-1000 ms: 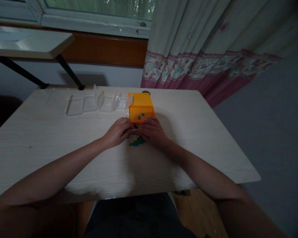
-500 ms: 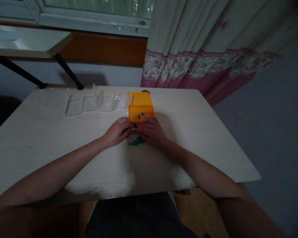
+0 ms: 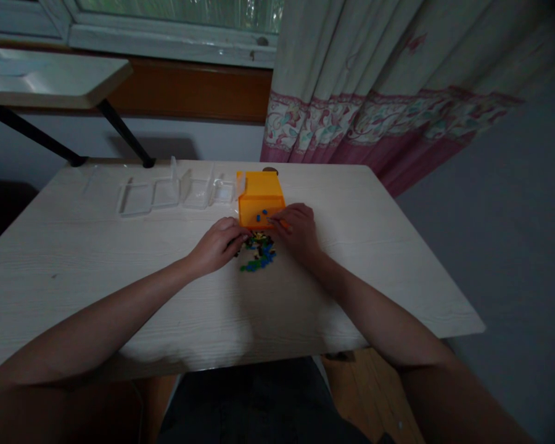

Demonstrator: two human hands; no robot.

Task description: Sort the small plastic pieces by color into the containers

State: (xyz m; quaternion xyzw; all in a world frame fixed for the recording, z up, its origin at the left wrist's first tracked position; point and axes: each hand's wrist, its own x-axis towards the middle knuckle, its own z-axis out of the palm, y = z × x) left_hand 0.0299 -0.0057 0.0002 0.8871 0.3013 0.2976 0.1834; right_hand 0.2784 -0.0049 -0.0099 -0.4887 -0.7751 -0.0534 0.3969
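On the table sits an orange box (image 3: 261,183) with its lid up and two small blue pieces (image 3: 261,216) inside. A pile of tiny green, blue, black and yellow pieces (image 3: 258,259), like small building bricks, lies just in front of it. My left hand (image 3: 219,246) rests at the pile's left edge, thumb and fingers closed together; what they hold, if anything, is hidden. Over the box's front right corner, my right hand (image 3: 296,229) pinches with thumb and forefinger at something tiny, too small to name.
Several clear plastic boxes (image 3: 136,200) with raised lids stand in a row left of the orange box. A round dark object (image 3: 271,170) sits behind it. A raised shelf (image 3: 50,80) on black legs is at the back left, and a curtain (image 3: 351,92) hangs behind the table.
My right hand has moved away from my left, up and right to the orange box's front edge, uncovering the pile. My left hand has hardly moved.
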